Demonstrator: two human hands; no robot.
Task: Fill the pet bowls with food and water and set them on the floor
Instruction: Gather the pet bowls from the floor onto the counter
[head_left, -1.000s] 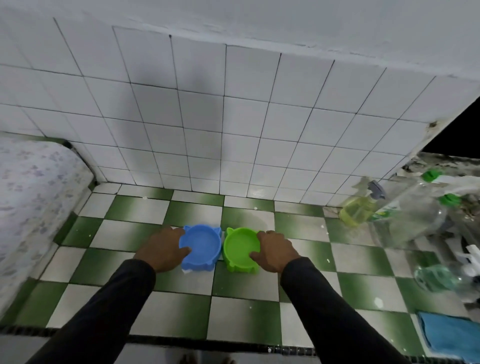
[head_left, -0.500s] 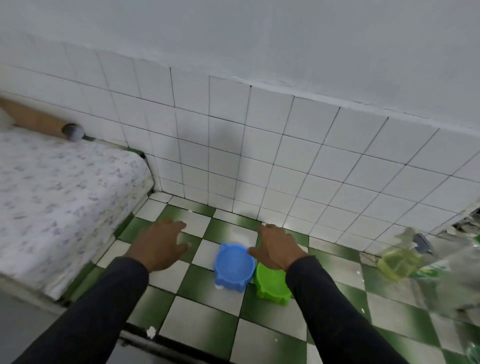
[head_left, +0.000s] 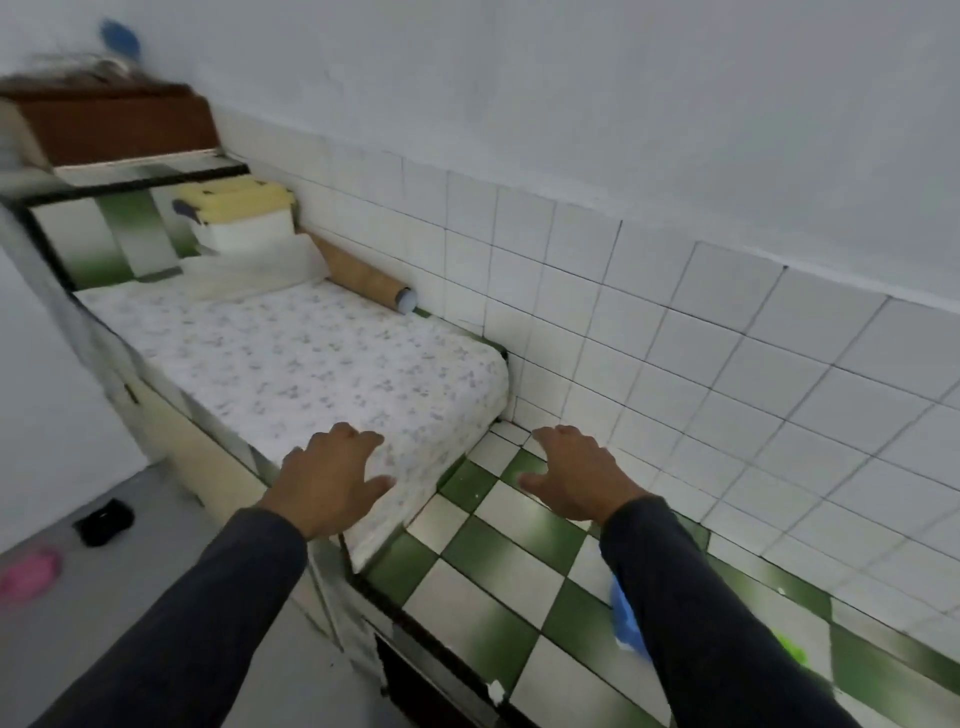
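A blue pet bowl (head_left: 626, 618) sits on the green-and-white checkered tile surface (head_left: 498, 613), mostly hidden behind my right sleeve. Only a sliver of the green bowl (head_left: 792, 652) shows to the right of that sleeve. My left hand (head_left: 332, 475) hovers with spread, relaxed fingers over the edge of a floral-covered pad (head_left: 311, 364), holding nothing. Over the tiles near the wall corner, my right hand (head_left: 576, 475) is also spread and empty. Both hands are well away from the bowls.
A white tiled wall (head_left: 675, 338) runs along the right. A cardboard tube (head_left: 369, 283) lies against it behind the pad. A yellow-lidded white box (head_left: 244, 218) and a brown box (head_left: 119, 124) stand at the far end. Grey floor (head_left: 104, 597) at lower left holds a black object (head_left: 104, 521) and a pink one (head_left: 26, 574).
The view has swung left. Both hands let go of the bowls and moved left, away from them; the bowls stay on the tiles, now behind my right arm.
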